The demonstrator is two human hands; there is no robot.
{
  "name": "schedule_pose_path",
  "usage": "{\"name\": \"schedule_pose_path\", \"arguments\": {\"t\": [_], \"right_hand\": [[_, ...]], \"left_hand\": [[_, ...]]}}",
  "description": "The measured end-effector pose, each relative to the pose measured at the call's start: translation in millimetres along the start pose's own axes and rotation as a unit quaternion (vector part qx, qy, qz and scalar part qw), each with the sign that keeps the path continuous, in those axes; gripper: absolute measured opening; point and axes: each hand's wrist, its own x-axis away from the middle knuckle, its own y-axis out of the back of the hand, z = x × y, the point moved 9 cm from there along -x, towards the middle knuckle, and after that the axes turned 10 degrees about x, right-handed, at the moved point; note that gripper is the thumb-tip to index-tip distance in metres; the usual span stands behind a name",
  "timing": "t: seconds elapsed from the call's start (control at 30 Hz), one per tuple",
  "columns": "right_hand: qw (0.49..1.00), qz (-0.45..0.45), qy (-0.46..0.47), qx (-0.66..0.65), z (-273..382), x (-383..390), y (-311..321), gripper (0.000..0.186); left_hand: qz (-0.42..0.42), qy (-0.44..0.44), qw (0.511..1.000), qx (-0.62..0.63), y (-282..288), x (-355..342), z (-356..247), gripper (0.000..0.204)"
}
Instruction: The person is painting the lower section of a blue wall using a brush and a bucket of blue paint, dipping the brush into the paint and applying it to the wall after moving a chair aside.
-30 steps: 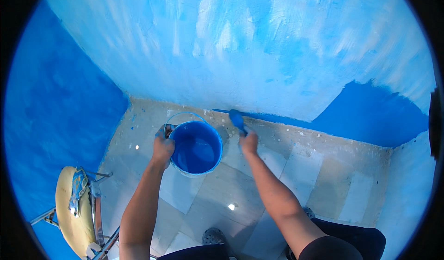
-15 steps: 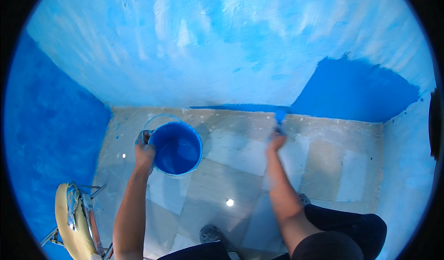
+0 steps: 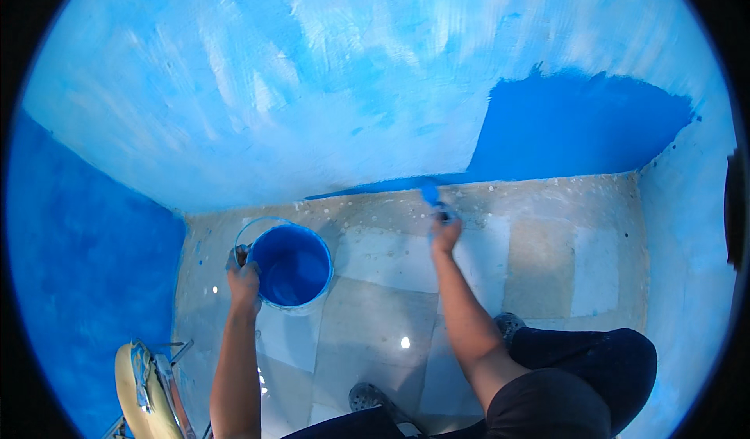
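My left hand (image 3: 244,280) is closed on the left rim of a blue paint bucket (image 3: 329,253), whose thin handle stands up in a loop over the far left side. Dark blue paint coats the inside of the bucket. In my right hand (image 3: 445,234) is a paintbrush (image 3: 430,194) with blue bristles, slightly blurred. The bristles are close to the foot of the wall, at a narrow dark blue strip (image 3: 383,186); whether they touch it I cannot tell. To the right the strip joins a large dark blue patch (image 3: 578,126) on the pale blue wall (image 3: 312,111).
A padded yellowish stool or chair (image 3: 141,396) with metal legs stands at the lower left, beside a dark blue side wall (image 3: 94,275). Tiles cover the floor (image 3: 375,322), speckled with paint near the wall. My shoes (image 3: 367,396) and bent knee are at the bottom.
The view has tilted a little. My right hand has moved the paintbrush leftward along the foot of the wall. My left hand keeps its grip on the bucket.
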Motion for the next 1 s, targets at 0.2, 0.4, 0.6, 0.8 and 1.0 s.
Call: {"name": "schedule_pose_path", "arguments": {"t": [0.2, 0.4, 0.6, 0.8, 1.0], "right_hand": [[0.984, -0.177, -0.004, 0.035, -4.5, -4.4, 34.4, 0.019], [0.998, -0.049, 0.003, 0.045, 52.1, 78.2, -96.4, 0.018], [0.993, 0.059, 0.084, 0.061, 87.8, 124.2, -162.7, 0.021], [0.93, 0.256, 0.242, 0.105, 95.6, 123.6, -207.7, 0.022], [0.92, 0.385, 0.051, -0.047, 138.6, 76.0, -112.0, 0.036]], "left_hand": [[0.002, -0.015, 0.999, -0.028, 12.0, -4.8, 8.0, 0.033], [-0.004, -0.023, 0.999, 0.049, 29.8, -5.1, 14.6, 0.03], [-0.054, -0.031, 0.996, 0.068, 55.5, -4.6, 19.5, 0.025], [-0.099, -0.143, 0.985, 0.023, 81.5, -25.8, 7.9, 0.021], [-0.089, -0.12, 0.985, -0.087, 69.1, -14.5, -7.4, 0.027]]}}
